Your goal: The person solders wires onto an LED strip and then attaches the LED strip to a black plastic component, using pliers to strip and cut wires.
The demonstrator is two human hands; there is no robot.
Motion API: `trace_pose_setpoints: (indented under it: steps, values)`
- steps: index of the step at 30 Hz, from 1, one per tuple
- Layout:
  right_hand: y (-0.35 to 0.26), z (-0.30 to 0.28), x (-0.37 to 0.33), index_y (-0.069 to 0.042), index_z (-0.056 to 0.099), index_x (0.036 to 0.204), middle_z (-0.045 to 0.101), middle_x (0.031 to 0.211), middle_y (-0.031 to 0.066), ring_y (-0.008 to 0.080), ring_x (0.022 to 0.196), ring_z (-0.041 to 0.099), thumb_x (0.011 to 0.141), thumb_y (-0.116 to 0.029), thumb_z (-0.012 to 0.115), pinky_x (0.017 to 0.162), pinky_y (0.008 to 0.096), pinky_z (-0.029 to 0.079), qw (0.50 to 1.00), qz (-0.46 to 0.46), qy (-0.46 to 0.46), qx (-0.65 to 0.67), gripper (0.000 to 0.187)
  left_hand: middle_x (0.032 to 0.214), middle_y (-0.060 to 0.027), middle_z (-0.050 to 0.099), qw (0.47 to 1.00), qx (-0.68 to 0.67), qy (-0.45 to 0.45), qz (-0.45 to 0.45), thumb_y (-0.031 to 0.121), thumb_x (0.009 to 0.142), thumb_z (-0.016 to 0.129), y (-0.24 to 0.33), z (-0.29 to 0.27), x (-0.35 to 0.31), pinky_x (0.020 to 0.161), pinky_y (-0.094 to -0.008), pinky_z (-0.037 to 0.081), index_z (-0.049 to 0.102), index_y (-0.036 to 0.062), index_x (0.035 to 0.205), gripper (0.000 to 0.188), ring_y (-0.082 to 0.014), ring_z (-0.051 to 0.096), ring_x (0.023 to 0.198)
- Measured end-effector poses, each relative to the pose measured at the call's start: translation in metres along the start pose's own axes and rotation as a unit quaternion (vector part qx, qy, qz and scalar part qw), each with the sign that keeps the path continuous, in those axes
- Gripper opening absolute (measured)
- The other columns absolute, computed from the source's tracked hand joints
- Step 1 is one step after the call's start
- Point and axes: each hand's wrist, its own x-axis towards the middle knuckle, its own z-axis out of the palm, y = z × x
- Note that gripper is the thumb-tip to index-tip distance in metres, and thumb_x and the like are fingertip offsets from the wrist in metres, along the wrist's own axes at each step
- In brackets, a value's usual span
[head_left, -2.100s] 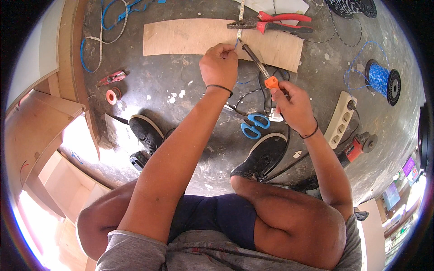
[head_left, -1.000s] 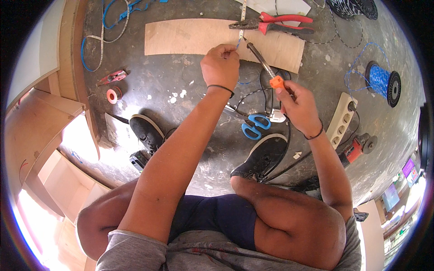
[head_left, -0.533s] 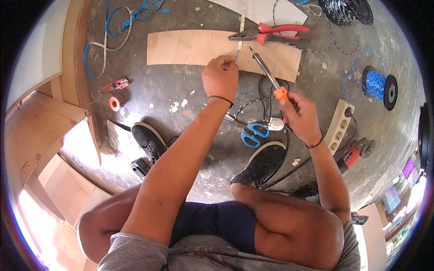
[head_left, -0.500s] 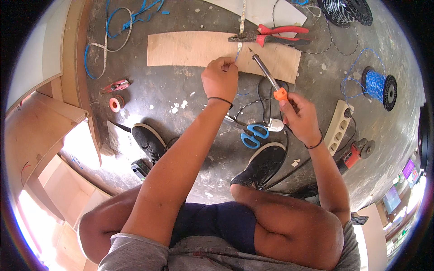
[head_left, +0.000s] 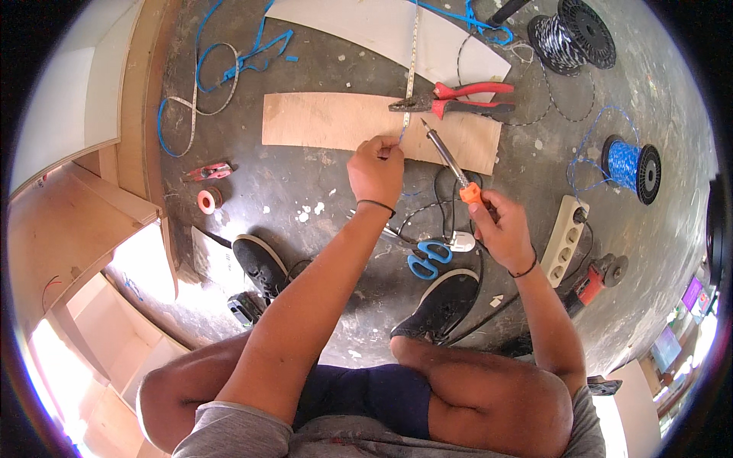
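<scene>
Head view: left hand (head_left: 374, 175) at the near edge of a plywood board (head_left: 321, 120), thumb and forefinger pinching a thin blue-and-white wire (head_left: 402, 136). Wire reaches toward the end of a narrow pale strip (head_left: 413, 61), which runs over a white panel (head_left: 366, 32) and onto the board. Red-and-black pliers (head_left: 450, 101) lie with their jaws across the strip. Right hand (head_left: 502, 230) is closed around the orange handle of a soldering iron (head_left: 448, 155); its tip points up and left over the board, near the strip's end but apart from it. On the floor: blue-handled scissors (head_left: 431, 258) beside a white plug (head_left: 462, 242), a spool of blue wire (head_left: 626, 164) at right, and a small solder reel (head_left: 208, 201) at left.
</scene>
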Motion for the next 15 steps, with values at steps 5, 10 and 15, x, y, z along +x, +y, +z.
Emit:
trace_pose_setpoints:
  steps: [5, 10, 15]
  values:
    - [0.0031, 0.0001, 0.0008, 0.002, 0.062, 0.093, 0.057, 0.058, 0.0053, 0.0102, 0.050, 0.059, 0.091, -0.022, 0.061, 0.047, 0.0256, 0.044, 1.000, -0.003, 0.006, -0.001, 0.024, 0.075, -0.0109, 0.069, 1.000, -0.018, -0.005, -0.016, 0.009, 0.076, 0.067, 0.0017, 0.0001, -0.0001, 0.066, -0.0293, 0.051, 0.071, 0.0010, 0.088, 0.015, -0.0163, 0.065, 0.068]
    - [0.0058, 0.0004, 0.0007, 0.002, 0.061, 0.092, 0.057, 0.058, 0.0057, 0.0102, 0.051, 0.059, 0.091, -0.021, 0.061, 0.047, 0.0254, 0.044, 1.000, -0.010, 0.006, 0.001, 0.024, 0.076, -0.0099, 0.069, 1.000, -0.011, 0.003, 0.013, 0.009, 0.076, 0.067, -0.0018, 0.0013, 0.0008, 0.067, -0.0292, 0.051, 0.071, 0.0015, 0.088, 0.014, -0.0161, 0.066, 0.069]
    - [0.0017, 0.0006, -0.0002, 0.002, 0.061, 0.093, 0.057, 0.058, 0.0054, 0.0099, 0.051, 0.059, 0.091, -0.021, 0.061, 0.047, 0.0255, 0.043, 1.000, -0.002, 0.007, 0.006, 0.023, 0.076, -0.0102, 0.070, 1.000, -0.008, 0.001, 0.006, 0.009, 0.076, 0.067, 0.0002, 0.0005, 0.0002, 0.067, -0.0295, 0.051, 0.071, 0.0015, 0.087, 0.014, -0.0167, 0.066, 0.070]
